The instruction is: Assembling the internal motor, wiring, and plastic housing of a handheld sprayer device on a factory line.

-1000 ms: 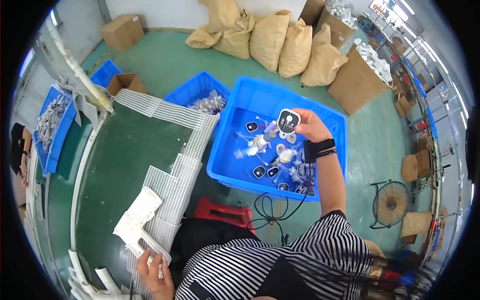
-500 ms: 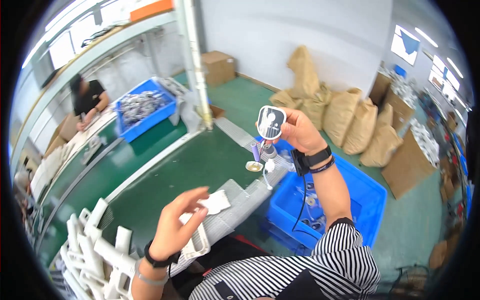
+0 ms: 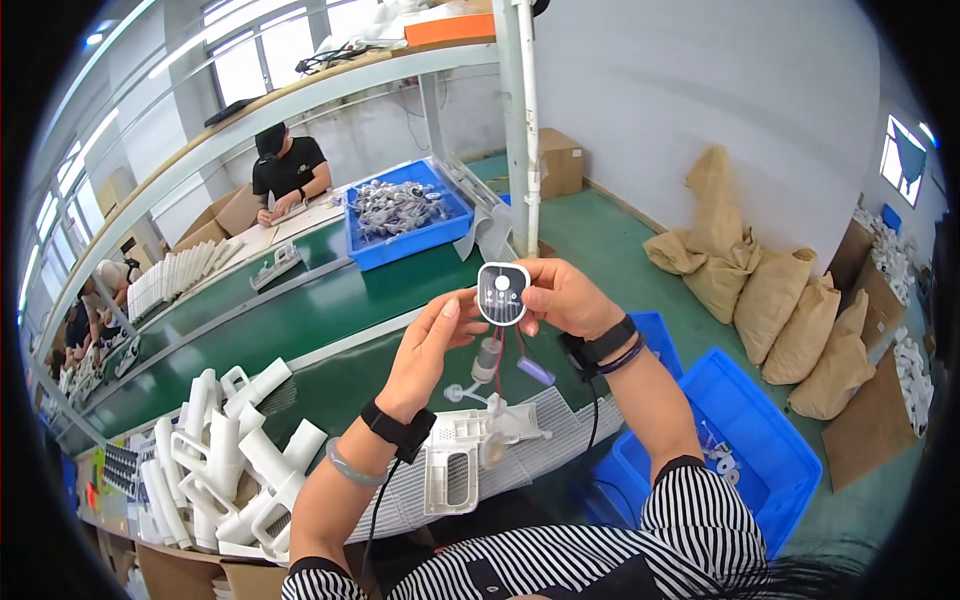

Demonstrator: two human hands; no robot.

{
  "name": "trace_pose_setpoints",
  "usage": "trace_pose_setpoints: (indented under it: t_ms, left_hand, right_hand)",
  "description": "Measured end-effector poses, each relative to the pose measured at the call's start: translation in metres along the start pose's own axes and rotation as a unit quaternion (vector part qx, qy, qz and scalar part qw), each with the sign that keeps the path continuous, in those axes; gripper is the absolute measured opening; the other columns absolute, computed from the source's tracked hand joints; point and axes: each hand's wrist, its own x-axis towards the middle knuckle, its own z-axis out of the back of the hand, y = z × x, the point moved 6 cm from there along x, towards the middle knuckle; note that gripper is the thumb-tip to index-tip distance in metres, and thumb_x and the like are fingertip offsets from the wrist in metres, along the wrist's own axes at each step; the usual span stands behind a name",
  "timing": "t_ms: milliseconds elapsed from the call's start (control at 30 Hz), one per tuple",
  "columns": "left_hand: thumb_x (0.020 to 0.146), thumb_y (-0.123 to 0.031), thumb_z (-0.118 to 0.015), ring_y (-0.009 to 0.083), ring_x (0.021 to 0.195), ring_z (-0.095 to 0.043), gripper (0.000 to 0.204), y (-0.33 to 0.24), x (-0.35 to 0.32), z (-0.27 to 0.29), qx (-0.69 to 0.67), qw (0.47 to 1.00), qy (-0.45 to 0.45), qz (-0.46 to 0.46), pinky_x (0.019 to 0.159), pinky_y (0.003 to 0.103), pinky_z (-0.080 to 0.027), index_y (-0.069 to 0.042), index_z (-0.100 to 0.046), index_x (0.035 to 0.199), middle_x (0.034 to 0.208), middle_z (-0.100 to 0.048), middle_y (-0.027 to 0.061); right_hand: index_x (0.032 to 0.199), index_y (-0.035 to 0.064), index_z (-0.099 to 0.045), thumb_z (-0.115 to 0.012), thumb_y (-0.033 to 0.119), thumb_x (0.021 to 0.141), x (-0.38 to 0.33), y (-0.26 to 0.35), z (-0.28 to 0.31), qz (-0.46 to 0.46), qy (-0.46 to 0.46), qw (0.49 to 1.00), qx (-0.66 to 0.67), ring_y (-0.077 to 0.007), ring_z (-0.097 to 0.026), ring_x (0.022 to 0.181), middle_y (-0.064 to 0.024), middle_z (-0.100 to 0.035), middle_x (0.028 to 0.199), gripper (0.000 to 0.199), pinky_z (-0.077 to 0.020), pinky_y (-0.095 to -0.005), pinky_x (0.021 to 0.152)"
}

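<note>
In my right hand (image 3: 568, 298) is a small rounded-square control panel (image 3: 502, 308) with a black face and white rim, pinched at its right side. My left hand (image 3: 432, 345) is at the panel's left edge, its fingers stretched out; whether they touch it I cannot tell. From the panel hang red wires, a grey cylindrical motor (image 3: 487, 360), a purple battery cell (image 3: 536, 371) and a thin whitish tube (image 3: 462, 393). Below them, a white plastic housing half (image 3: 440, 470) with a handle opening lies on a ribbed translucent mat (image 3: 560, 425); a round whitish part (image 3: 493, 450) hangs over it.
White tubular housings (image 3: 225, 455) are heaped at my left. A blue bin (image 3: 770, 440) with small parts stands at my right. Across the green bench (image 3: 325, 375) are a blue tray (image 3: 405, 245) full of parts and a person (image 3: 290, 170) working. Brown sacks (image 3: 765, 315) line the wall.
The view has swung left. My right hand has brought the panel lower and closer to me, and my left hand has risen from near the white housing to the panel's left edge.
</note>
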Motion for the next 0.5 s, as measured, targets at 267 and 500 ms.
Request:
trace_pose_setpoints:
  t_ms: [267, 500]
  left_hand:
    - [0.103, -0.049, -0.049, 0.0145, 0.103, -0.06, 0.057, -0.008, 0.014, -0.017, 0.073, 0.989, 0.069, 0.109, 0.09, 0.03, -0.049, -0.002, -0.049, 0.136, 0.117, -0.06, 0.0072]
    - [0.106, -0.036, -0.047, 0.0181, 0.097, -0.065, 0.044, 0.024, 0.028, -0.001, 0.047, 0.972, 0.108, 0.201, 0.084, 0.033, -0.056, 0.001, -0.056, 0.125, 0.111, -0.066, 0.0117]
  right_hand:
    - [0.124, 0.0048, -0.066, -0.08, 0.018, 0.083, 0.0, -0.008, -0.022, -0.015, -0.117, 0.935, -0.335, -0.0093, -0.059, 0.069, -0.0042, -0.066, 0.097, 0.045, -0.0502, -0.0254, 0.063]
    - [0.135, 0.0028, -0.051, -0.085, 0.022, 0.079, -0.022, -0.056, -0.017, 0.036, -0.222, 0.91, -0.348, -0.0171, -0.062, 0.093, -0.0067, -0.059, 0.11, 0.068, -0.0518, -0.0323, 0.081]
